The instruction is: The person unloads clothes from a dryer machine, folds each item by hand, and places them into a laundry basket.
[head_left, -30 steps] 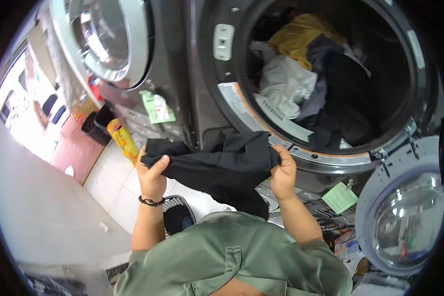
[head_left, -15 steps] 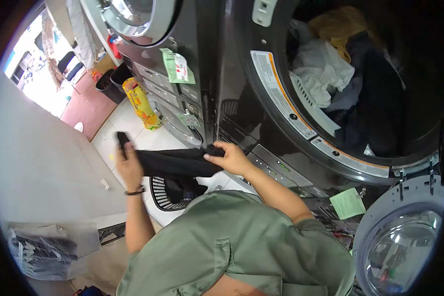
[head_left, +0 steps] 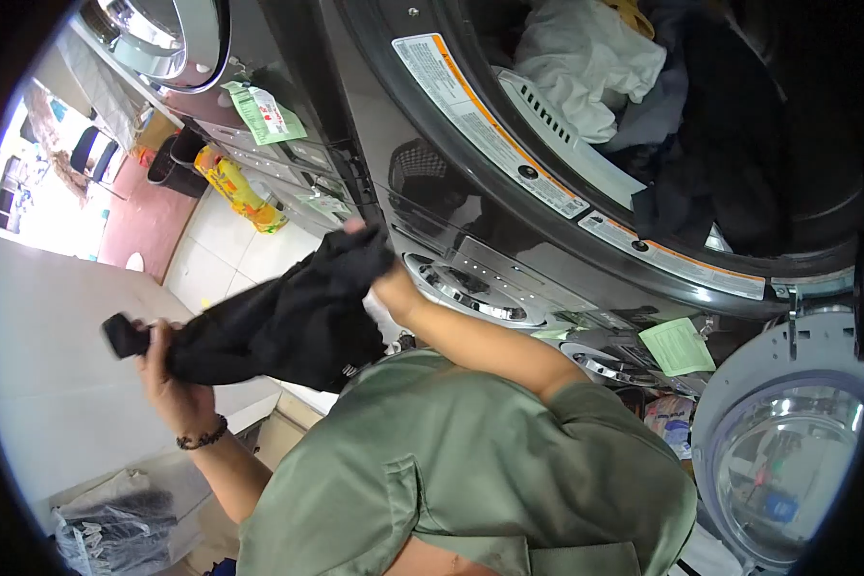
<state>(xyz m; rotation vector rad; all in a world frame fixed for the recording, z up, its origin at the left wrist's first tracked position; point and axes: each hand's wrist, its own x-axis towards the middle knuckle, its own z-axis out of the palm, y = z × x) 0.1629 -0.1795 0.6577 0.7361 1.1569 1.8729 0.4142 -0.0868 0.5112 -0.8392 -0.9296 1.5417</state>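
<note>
A black garment (head_left: 278, 322) is stretched between my two hands in front of my body, with a small white mark near its lower edge. My left hand (head_left: 175, 389) is closed around one end, and a bunched bit of cloth sticks out beyond the fingers. My right hand (head_left: 391, 288) grips the opposite end, partly hidden by the cloth and slightly blurred. Above and right of it, the open dryer drum holds white cloth (head_left: 586, 67) and dark clothes (head_left: 720, 134). What kind of garment I hold cannot be made out.
The round dryer door (head_left: 787, 461) hangs open at lower right. Green paper tags (head_left: 677, 346) hang on the machines. A yellow bag (head_left: 235, 192) stands on the tiled floor beside dark bins (head_left: 173, 163). Plastic-wrapped clothing (head_left: 115, 533) lies at lower left.
The black garment has spread from a narrow folded strip into a wider piece. My left hand moved left and down, my right hand slightly left. The view shifted, and the garment now covers the laundry basket.
</note>
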